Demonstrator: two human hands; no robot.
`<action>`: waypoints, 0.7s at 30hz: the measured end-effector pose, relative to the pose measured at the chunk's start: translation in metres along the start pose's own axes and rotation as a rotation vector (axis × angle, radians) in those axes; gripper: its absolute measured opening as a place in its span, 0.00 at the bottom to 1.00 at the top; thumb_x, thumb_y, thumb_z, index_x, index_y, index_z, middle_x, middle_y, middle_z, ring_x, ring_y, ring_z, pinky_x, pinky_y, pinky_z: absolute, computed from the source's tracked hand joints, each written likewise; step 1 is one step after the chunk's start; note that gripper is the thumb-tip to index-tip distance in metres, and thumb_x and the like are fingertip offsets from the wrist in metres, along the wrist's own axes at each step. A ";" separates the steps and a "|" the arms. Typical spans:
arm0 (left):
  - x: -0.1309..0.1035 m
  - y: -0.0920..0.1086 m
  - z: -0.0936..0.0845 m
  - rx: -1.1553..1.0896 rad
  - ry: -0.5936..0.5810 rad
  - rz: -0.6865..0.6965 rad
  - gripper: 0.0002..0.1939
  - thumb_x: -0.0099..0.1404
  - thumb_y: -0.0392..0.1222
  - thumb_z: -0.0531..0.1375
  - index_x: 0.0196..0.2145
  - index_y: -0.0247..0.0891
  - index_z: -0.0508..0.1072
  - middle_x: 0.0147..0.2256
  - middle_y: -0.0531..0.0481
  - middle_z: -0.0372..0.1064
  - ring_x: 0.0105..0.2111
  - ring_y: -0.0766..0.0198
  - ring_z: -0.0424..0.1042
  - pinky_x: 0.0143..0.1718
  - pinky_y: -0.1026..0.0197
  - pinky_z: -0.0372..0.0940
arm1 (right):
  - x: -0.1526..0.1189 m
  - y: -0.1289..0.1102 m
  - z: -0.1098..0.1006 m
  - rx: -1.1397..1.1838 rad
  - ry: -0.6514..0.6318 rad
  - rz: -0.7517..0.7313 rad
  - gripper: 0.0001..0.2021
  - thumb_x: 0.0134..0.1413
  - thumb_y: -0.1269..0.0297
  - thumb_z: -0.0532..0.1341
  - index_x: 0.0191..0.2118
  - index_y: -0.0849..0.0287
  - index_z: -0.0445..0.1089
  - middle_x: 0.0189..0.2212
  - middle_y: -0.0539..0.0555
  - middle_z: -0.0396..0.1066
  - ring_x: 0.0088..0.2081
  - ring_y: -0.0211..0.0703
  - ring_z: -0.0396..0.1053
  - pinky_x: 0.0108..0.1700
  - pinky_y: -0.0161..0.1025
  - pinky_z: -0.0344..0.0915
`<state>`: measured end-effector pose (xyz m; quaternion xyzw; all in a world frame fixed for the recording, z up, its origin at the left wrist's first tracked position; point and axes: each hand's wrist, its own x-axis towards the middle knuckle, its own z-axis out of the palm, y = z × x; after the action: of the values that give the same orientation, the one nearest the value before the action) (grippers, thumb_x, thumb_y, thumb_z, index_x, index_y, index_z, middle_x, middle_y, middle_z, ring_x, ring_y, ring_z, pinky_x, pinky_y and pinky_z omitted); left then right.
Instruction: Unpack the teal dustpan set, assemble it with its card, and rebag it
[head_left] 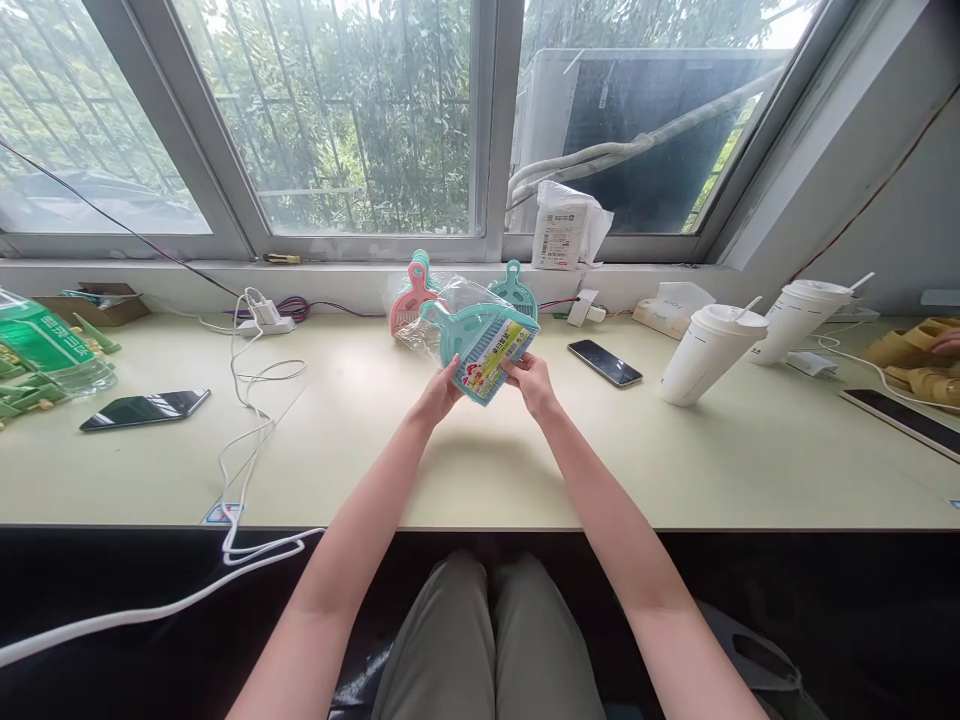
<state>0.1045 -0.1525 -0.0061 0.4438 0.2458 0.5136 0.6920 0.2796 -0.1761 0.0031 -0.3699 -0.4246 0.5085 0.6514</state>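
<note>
Above the table I hold a small teal dustpan set with a printed card across its front and clear plastic wrap about its handle. My left hand is closed on its lower left edge. On the right side, my right hand pinches the edge near the card, thumb in front. The set is tilted, with the handle pointing up and left. Just behind it, a pink dustpan set and another teal dustpan set stand against the wall, partly covered by the held one.
A phone and two lidded white cups are on the right. At left lie a dark phone, white cables and a green-labelled bottle. A tissue pack sits by the wall. Another person's hand shows far right.
</note>
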 end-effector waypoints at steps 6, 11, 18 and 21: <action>-0.007 -0.013 0.013 -0.023 -0.205 -0.135 0.23 0.66 0.52 0.56 0.55 0.39 0.67 0.55 0.43 0.66 0.54 0.55 0.67 0.57 0.51 0.61 | -0.001 -0.001 0.003 0.058 0.151 -0.078 0.16 0.38 0.60 0.72 0.34 0.60 0.70 0.36 0.55 0.76 0.41 0.47 0.74 0.48 0.49 0.72; -0.004 -0.020 0.019 -0.004 -0.145 -0.061 0.24 0.63 0.47 0.61 0.55 0.41 0.65 0.59 0.43 0.62 0.56 0.55 0.64 0.58 0.49 0.59 | -0.003 0.001 0.007 0.056 0.182 -0.085 0.16 0.38 0.62 0.71 0.34 0.60 0.68 0.36 0.55 0.75 0.40 0.46 0.73 0.47 0.47 0.72; -0.007 -0.019 0.023 0.149 -0.183 -0.057 0.30 0.60 0.46 0.63 0.58 0.42 0.60 0.56 0.40 0.65 0.48 0.52 0.73 0.55 0.46 0.59 | -0.002 0.005 0.005 0.059 0.177 -0.117 0.18 0.42 0.64 0.67 0.41 0.56 0.65 0.44 0.54 0.71 0.48 0.44 0.69 0.51 0.45 0.69; -0.007 -0.019 0.024 0.181 -0.159 -0.044 0.31 0.58 0.46 0.64 0.57 0.42 0.60 0.55 0.40 0.66 0.45 0.52 0.74 0.53 0.45 0.61 | -0.002 0.005 0.004 0.103 0.158 -0.123 0.21 0.45 0.66 0.64 0.47 0.53 0.62 0.47 0.53 0.69 0.50 0.43 0.68 0.53 0.45 0.68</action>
<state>0.1301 -0.1694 -0.0115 0.5384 0.2454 0.4369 0.6775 0.2734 -0.1765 -0.0004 -0.3480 -0.3672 0.4582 0.7308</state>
